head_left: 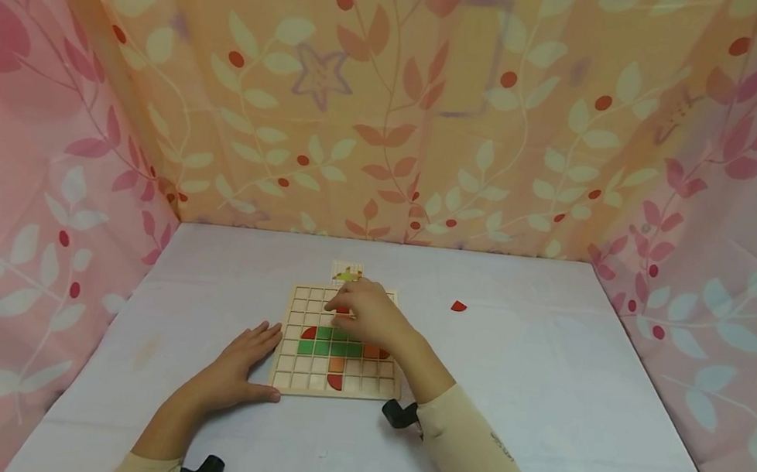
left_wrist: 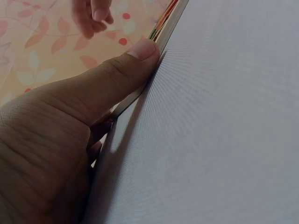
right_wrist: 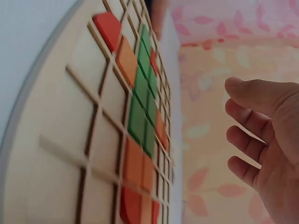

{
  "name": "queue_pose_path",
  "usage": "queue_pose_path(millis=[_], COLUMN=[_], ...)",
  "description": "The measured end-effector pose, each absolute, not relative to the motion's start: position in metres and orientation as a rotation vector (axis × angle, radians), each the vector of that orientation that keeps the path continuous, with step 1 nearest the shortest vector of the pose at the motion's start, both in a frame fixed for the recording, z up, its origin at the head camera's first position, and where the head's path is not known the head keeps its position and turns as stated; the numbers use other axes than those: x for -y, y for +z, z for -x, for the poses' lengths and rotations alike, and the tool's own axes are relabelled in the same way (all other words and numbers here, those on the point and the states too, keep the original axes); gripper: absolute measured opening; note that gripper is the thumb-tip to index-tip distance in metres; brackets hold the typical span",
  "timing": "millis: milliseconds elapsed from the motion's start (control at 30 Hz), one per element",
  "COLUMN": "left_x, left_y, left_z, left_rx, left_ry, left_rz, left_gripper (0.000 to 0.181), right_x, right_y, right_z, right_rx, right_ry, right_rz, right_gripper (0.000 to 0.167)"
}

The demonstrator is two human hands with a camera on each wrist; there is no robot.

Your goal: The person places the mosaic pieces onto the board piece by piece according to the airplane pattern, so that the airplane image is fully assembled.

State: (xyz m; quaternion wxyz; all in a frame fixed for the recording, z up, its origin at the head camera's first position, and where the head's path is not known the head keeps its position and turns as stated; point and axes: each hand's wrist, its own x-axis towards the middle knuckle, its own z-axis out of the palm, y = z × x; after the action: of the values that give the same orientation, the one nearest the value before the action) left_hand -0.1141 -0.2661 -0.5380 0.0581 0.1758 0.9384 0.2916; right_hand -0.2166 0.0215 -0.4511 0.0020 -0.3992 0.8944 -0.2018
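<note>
A wooden grid board (head_left: 365,384) lies on the table, with green square tiles (head_left: 323,348), orange square tiles (head_left: 336,365) and red rounded-edge tiles (head_left: 334,382) set in its cells. My left hand (head_left: 234,364) rests at the board's left side, fingers extended along it; in the left wrist view the thumb (left_wrist: 142,51) touches the board's edge. Over the upper middle of the board is my right hand (head_left: 373,313), near a red tile (head_left: 343,311). The right wrist view shows this hand (right_wrist: 280,126) above the tiles with loosely bent fingers and nothing held.
One loose red quarter-circle tile (head_left: 458,306) lies on the white tabletop (head_left: 511,360), right of the board. Behind the board is a small pattern card (head_left: 340,269), partly covered by the right hand. Patterned cloth (head_left: 222,132) surrounds the table's back and sides.
</note>
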Motion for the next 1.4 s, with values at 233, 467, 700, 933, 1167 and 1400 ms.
queue_pose_path(millis=[233, 467, 700, 933, 1167, 1400], left_x=[0.267, 0.268, 0.267, 0.266, 0.266, 0.265], left_y=[-0.54, -0.54, -0.538, -0.536, -0.537, -0.536], left_z=[0.114, 0.113, 0.113, 0.112, 0.113, 0.113], left_rx=[-2.858, -2.855, -2.851, -2.85, -2.842, -2.839], left_ry=[0.872, 0.859, 0.853, 0.853, 0.861, 0.862], left_rz=[-0.515, -0.503, -0.5, -0.502, -0.53, -0.52], left_gripper=[0.119, 0.119, 0.119, 0.118, 0.117, 0.117], right_x=[-0.062, -0.101, -0.14, -0.175, -0.205, -0.224], right_y=[-0.44, -0.444, -0.453, -0.463, -0.476, -0.494], right_z=[0.213, 0.219, 0.229, 0.243, 0.257, 0.27], right_rx=[-2.899, -3.03, -3.076, -3.075, -3.032, -2.988], right_ry=[-0.741, -0.835, -0.877, -0.91, -0.962, -0.931], right_rz=[1.146, 1.052, 0.886, 0.833, 0.87, 0.888], right_gripper=[0.022, 0.022, 0.022, 0.022, 0.021, 0.02])
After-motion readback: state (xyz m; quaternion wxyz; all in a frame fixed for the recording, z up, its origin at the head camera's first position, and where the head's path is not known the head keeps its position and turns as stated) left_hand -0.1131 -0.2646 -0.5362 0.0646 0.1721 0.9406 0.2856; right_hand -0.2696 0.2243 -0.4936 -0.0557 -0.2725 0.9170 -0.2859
